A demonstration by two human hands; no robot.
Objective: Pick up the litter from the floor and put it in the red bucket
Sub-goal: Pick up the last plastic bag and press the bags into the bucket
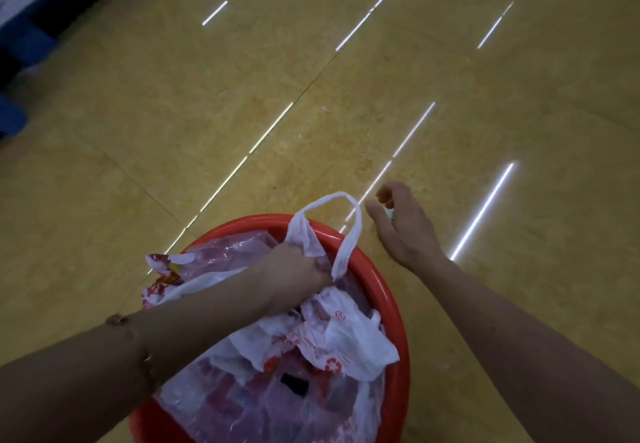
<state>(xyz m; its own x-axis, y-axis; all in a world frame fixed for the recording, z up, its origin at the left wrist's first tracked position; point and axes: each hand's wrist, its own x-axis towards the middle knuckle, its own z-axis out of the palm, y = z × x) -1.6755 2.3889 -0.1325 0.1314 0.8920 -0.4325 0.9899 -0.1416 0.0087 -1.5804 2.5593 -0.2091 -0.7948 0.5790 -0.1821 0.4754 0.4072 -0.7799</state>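
Note:
The red bucket (249, 224) stands on the floor at the bottom centre, stuffed with crumpled clear and white plastic bags (346, 335) with red print. My left hand (294, 266) reaches over the bucket's far side and grips a white plastic bag (308, 234) by its top, whose handle loop sticks up above the rim. My right hand (398, 220) hovers over the floor just right of the bucket, its fingers curled round a small pale scrap (389, 214) that is mostly hidden.
The glossy yellow tiled floor (346, 96) stretches ahead with streaks of reflected light. Blue and dark furniture (38, 30) lines the upper left corner. A bracelet circles my left wrist.

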